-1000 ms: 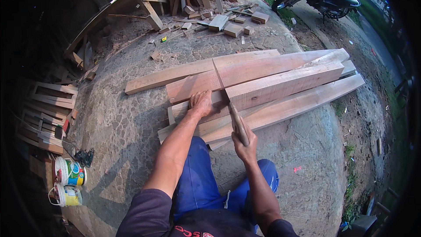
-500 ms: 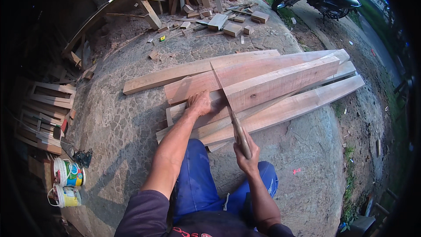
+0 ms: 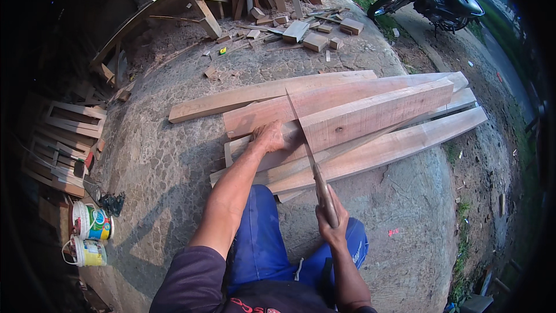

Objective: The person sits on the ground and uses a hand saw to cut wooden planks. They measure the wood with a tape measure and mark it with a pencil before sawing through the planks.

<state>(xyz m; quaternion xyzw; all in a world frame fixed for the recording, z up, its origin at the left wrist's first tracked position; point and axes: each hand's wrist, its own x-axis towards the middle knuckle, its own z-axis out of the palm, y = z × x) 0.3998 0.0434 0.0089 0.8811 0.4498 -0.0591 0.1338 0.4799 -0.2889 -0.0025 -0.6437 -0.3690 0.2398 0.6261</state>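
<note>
A thick sawn timber beam (image 3: 376, 110) lies slantwise on top of several other boards on the ground. My left hand (image 3: 268, 137) is closed around the beam's near-left end, just left of the cut. In my right hand (image 3: 332, 221) is the wooden handle of a handsaw (image 3: 322, 191), fingers wrapped round it. The saw's thin blade crosses the beam next to my left hand, its tip pointing away from me. Beneath lies a wide reddish plank (image 3: 255, 117), and nearer me a long pale board (image 3: 405, 146). My left knee is close to the boards' ends.
Wood offcuts (image 3: 315, 42) and a small yellow item (image 3: 222, 51) lie farther off on the concrete. Two paint buckets (image 3: 92, 221) and slatted wooden frames (image 3: 72, 122) stand at left. A motorcycle (image 3: 440, 0) is parked at far right.
The saw and my right hand have come slightly back toward me. My left hand keeps its place on the beam. The whole view has shifted a little.
</note>
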